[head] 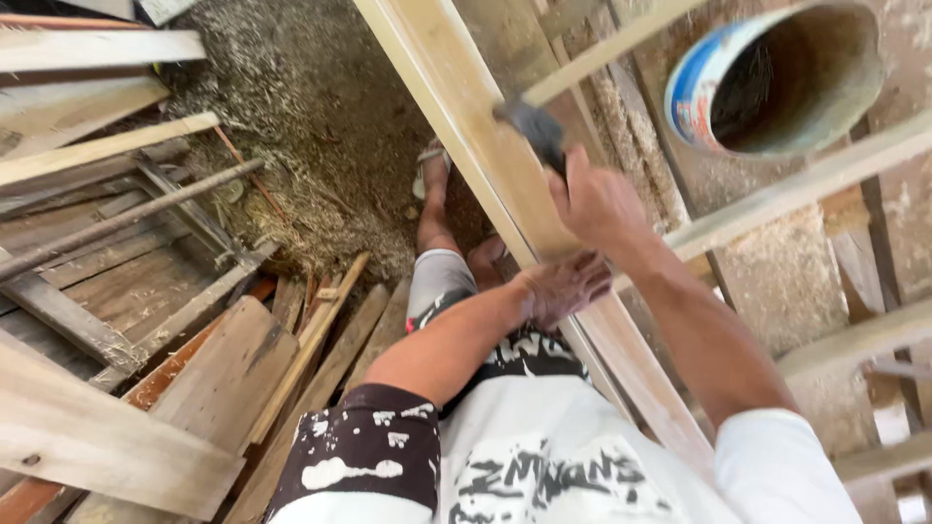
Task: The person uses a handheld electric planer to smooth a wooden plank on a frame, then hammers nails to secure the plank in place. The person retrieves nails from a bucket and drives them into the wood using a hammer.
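- Two hands: left hand, right hand
- One dark sanding block
- One long pale wooden frame rail
- One round bucket
- One sandalled foot

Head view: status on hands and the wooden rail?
Right hand gripping a dark tool, pressed on the pale wooden rail. Left hand flat against the rail's edge lower down. Blue-rimmed bucket lies beyond, clear of both hands.

To your left, loose wooden planks lie piled beside sawdust. Up right, you see an open round can lying on its side.
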Tool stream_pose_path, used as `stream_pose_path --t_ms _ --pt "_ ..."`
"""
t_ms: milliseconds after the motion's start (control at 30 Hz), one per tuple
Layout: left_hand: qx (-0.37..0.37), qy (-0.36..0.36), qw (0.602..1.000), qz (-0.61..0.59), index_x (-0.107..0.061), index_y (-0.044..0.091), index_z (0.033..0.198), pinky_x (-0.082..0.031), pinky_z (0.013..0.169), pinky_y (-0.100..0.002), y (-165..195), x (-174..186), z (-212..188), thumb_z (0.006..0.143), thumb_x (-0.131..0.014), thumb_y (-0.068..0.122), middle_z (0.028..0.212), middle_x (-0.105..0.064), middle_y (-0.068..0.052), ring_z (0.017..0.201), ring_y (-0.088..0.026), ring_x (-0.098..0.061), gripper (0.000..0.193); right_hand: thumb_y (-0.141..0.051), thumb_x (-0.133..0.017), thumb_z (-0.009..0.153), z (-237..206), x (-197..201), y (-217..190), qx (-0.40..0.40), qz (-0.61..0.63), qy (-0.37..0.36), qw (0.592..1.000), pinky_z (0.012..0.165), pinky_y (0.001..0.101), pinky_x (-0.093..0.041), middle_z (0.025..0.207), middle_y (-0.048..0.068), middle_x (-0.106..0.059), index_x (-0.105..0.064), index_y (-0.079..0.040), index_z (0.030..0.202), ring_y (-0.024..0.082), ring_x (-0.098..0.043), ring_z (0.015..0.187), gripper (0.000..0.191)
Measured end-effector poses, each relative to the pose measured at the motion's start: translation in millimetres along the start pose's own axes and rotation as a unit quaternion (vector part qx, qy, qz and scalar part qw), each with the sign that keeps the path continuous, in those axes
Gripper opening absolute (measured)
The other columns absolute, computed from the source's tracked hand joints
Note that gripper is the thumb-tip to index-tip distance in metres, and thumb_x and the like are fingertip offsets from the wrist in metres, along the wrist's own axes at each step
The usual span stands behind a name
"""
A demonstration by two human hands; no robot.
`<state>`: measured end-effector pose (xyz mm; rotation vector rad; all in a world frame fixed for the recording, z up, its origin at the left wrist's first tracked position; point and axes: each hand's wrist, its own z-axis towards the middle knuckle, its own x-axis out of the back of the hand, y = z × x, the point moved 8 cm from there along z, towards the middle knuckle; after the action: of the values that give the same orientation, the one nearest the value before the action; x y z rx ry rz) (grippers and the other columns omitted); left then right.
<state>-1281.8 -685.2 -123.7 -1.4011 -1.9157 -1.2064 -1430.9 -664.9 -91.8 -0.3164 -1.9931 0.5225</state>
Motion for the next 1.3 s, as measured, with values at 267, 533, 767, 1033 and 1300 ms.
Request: stream_pose_path --t_ms 267,533,767,1033,1300 --pt "0.008 -0.003 1.0 0.008 -0.017 -0.003 0.16 -0.012 0.124 -0.051 2 -18 12 0.083 -0.057 0.028 0.165 -0.021 -0.02 0.152 -0.035 -0.02 0.093 -0.033 -0.058 0.103 -6 -17 12 -0.023 0.028 0.0 0.999 0.056 0.0582 -0.051 0.069 0.024 -0.064 -0.048 0.003 0.111 0.048 -0.065 0.061 0.038" --pt "0.013 0.04 0.999 -0.013 -0.013 -0.001 0.161 -0.008 0.126 -0.051 7 -23 13 0.084 -0.058 0.058 0.167 -0.014 -0.019 0.154 -0.037 -0.013 0.107 -0.034 -0.056 0.103 -7 -13 -4 0.005 0.043 0.052 0.998 0.059 0.0598 -0.049 0.073 0.027 -0.066 -0.049 0.002 0.115 0.051 -0.064 0.067 0.038" --pt "0.018 0.032 0.999 0.013 -0.047 0.004 0.152 -0.02 0.125 -0.061 6 -16 10 0.082 -0.066 0.07 0.16 -0.04 -0.018 0.15 -0.039 -0.032 0.098 -0.035 -0.061 0.104 -52 -19 21 -0.069 0.101 0.101 0.987 0.061 0.057 -0.051 0.078 0.027 -0.067 -0.053 -0.001 0.111 0.051 -0.065 0.074 0.036" --pt "0.012 0.153 0.986 0.058 -0.051 -0.006 0.136 -0.029 0.115 -0.06 6 8 -7 0.067 -0.076 0.061 0.132 -0.053 -0.023 0.126 -0.04 -0.048 0.099 -0.022 -0.067 0.102 -272 -99 112 -0.38 0.279 0.243 0.848 0.071 0.0397 -0.052 0.084 0.015 -0.065 -0.068 -0.007 0.118 0.027 -0.062 0.075 0.023" --pt "0.022 0.152 0.988 0.019 -0.04 -0.01 0.14 -0.022 0.119 -0.057 6 16 -5 0.069 -0.074 0.063 0.133 -0.049 -0.027 0.131 -0.042 -0.042 0.107 -0.015 -0.064 0.111 -327 -113 91 -0.37 0.277 0.378 0.802 0.085 0.0356 -0.05 0.113 0.012 -0.071 -0.067 -0.003 0.135 0.02 -0.063 0.098 0.028"
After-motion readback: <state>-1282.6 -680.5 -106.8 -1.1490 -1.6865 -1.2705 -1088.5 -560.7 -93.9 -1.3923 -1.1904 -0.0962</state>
